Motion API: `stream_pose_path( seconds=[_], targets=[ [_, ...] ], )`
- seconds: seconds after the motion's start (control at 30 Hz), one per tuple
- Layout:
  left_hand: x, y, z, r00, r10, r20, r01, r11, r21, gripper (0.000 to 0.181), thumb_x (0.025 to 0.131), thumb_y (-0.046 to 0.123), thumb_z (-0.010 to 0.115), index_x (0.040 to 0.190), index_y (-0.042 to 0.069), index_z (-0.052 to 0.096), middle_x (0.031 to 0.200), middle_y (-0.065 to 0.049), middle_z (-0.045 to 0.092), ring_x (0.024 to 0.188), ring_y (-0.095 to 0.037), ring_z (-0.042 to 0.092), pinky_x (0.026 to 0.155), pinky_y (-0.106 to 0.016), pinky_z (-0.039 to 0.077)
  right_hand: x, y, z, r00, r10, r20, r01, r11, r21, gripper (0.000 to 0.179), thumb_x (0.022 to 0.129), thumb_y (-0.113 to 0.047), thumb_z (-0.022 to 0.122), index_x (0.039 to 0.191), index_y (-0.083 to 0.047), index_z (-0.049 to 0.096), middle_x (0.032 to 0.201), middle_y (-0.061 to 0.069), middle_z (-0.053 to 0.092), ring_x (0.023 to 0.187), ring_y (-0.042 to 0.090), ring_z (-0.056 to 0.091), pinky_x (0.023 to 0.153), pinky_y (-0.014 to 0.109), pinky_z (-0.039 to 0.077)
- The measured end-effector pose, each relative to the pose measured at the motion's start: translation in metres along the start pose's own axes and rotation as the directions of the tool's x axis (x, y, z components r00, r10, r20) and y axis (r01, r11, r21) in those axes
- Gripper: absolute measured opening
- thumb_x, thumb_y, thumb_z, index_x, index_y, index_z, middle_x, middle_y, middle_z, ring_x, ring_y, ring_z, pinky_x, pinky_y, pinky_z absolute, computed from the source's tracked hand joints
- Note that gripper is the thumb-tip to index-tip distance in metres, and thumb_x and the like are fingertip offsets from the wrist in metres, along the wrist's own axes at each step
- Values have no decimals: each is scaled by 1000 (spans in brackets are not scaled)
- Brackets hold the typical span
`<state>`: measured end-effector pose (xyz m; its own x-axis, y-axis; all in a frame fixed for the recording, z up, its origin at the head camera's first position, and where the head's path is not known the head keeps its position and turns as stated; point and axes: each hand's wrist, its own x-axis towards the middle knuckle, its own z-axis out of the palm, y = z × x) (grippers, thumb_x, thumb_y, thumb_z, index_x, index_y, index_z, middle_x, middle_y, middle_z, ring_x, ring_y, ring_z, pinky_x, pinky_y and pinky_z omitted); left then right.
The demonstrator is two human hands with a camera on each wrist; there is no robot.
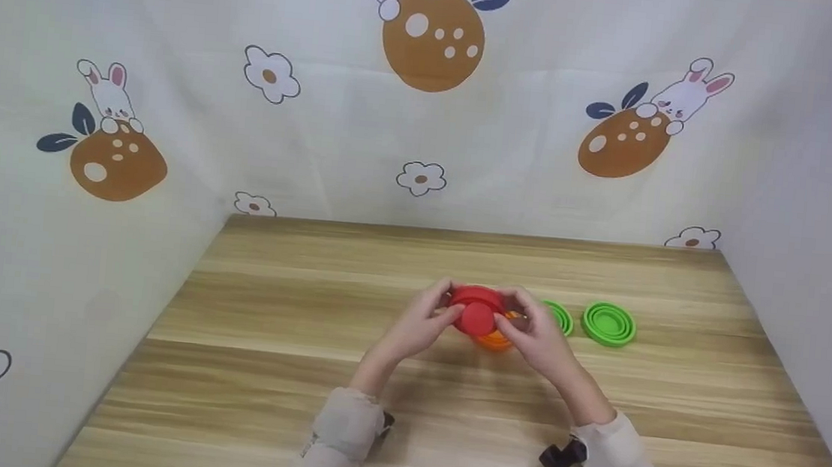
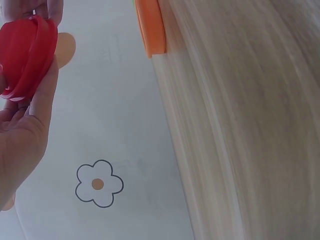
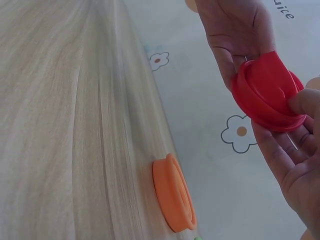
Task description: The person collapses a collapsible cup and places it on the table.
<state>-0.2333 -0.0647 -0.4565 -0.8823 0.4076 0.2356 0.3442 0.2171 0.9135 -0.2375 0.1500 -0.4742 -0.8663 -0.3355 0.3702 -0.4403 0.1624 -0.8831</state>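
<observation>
A red collapsible silicone cup (image 1: 478, 319) is held off the table between both hands, its small round base pushed out from the ringed rim. My left hand (image 1: 417, 325) grips its left side, thumb against the base and fingers at the rim. On the opposite side my right hand (image 1: 540, 342) pinches it the same way. The right wrist view shows the red cup (image 3: 265, 92) tilted, a thumb pressing its side. Below it an orange collapsible cup (image 1: 494, 343) lies flattened on the table, partly covered by the red cup and right hand in the head view.
Right of the hands lie two flattened green cups: one green cup (image 1: 565, 319) is half hidden by the right hand, the other green cup (image 1: 609, 325) shows whole. The wood-grain table (image 1: 282, 387) is bounded by a printed cloth backdrop (image 1: 334, 136) behind and at both sides.
</observation>
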Motion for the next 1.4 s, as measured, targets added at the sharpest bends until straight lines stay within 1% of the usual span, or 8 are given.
stream_pose_path(
  seconds=[0.2,0.33,0.43,0.67,0.87,1.0,1.2,1.4],
  targets=[
    [-2,1,-1,999,24,24,-23,997,-68,24,99,4,53,120,-7,53,114,-26,63,105,-24,63,93,-33,58,0,-2,0,1000,12,-24,-13,1000,-17,29,92,5,63,120,8,59,111,25,66,97,1,62,83,17,57],
    [-3,1,-3,998,41,47,-36,994,-100,31,92,-2,50,122,-7,51,115,-26,60,105,-19,59,90,-29,57,0,-4,1,999,27,-36,-28,999,-28,29,92,6,62,120,8,59,110,24,67,96,1,61,83,17,57],
    [-3,1,-3,998,35,50,-29,993,-111,35,88,-4,50,123,-6,50,117,-24,59,106,-18,58,89,-29,57,1,-5,1,999,34,-41,-35,999,-34,29,91,6,62,120,7,60,110,24,68,96,2,62,82,18,57],
    [-3,0,-2,1000,10,25,-8,997,-71,33,89,-4,51,122,-3,52,120,-21,60,110,-24,58,90,-34,59,1,-4,3,999,35,-39,-36,999,-28,29,92,5,62,120,6,60,112,24,68,98,4,63,84,19,57],
    [-2,-2,0,1000,-3,-7,3,999,-45,31,90,-4,52,121,-3,52,120,-20,59,107,-22,58,89,-33,59,0,-3,3,1000,-20,-16,21,1000,15,31,93,4,62,123,8,57,116,26,66,103,1,62,86,18,57],
    [-1,-1,1,1000,-6,-20,5,999,-47,31,90,-5,51,121,-3,52,117,-20,58,102,-20,59,84,-29,60,-2,-2,3,998,-51,28,49,997,66,37,90,7,62,127,9,53,119,27,63,106,2,61,88,20,57],
    [0,-1,1,1000,8,-27,-9,999,-35,31,90,-5,50,120,-3,52,115,-20,57,100,-22,64,77,-26,60,-3,-2,2,997,-31,71,26,997,78,44,90,6,64,131,7,48,123,27,62,109,2,61,91,23,56],
    [0,-1,2,1000,-7,-28,6,999,-46,31,91,-5,49,122,-3,51,117,-20,56,105,-29,66,79,-28,60,-2,-4,6,999,-14,44,12,999,46,42,91,6,63,130,9,47,120,29,63,106,-1,61,90,21,56]
  ],
)
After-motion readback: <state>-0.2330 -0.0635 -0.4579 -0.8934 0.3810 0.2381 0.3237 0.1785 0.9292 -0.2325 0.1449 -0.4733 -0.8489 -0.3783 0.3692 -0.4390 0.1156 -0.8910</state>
